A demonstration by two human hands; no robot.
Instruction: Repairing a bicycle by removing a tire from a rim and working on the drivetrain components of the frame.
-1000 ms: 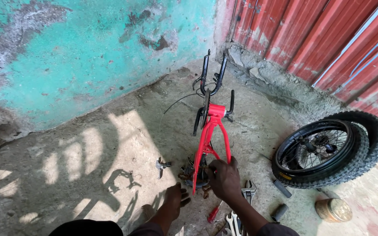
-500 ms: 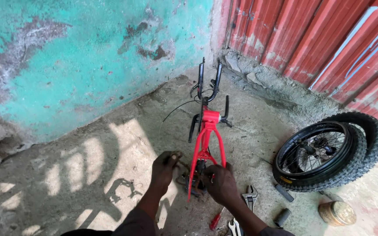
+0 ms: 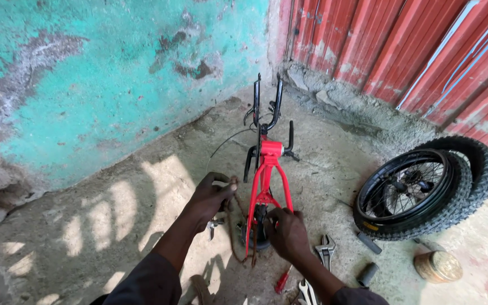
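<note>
Left hand (image 3: 210,197) now lifting rusty chain (image 3: 234,217) beside red frame (image 3: 266,181)

Dark charcoal sleeves, bare forearms and hands

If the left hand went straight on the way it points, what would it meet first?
Probably the red bike frame: the left hand, holding a rusty chain, points right toward it, though depth is unclear.

A red bicycle frame (image 3: 268,181) with black handlebars (image 3: 266,104) stands by a patchy turquoise wall (image 3: 114,73), a red corrugated shutter (image 3: 402,45) and black tyres (image 3: 425,189).
</note>
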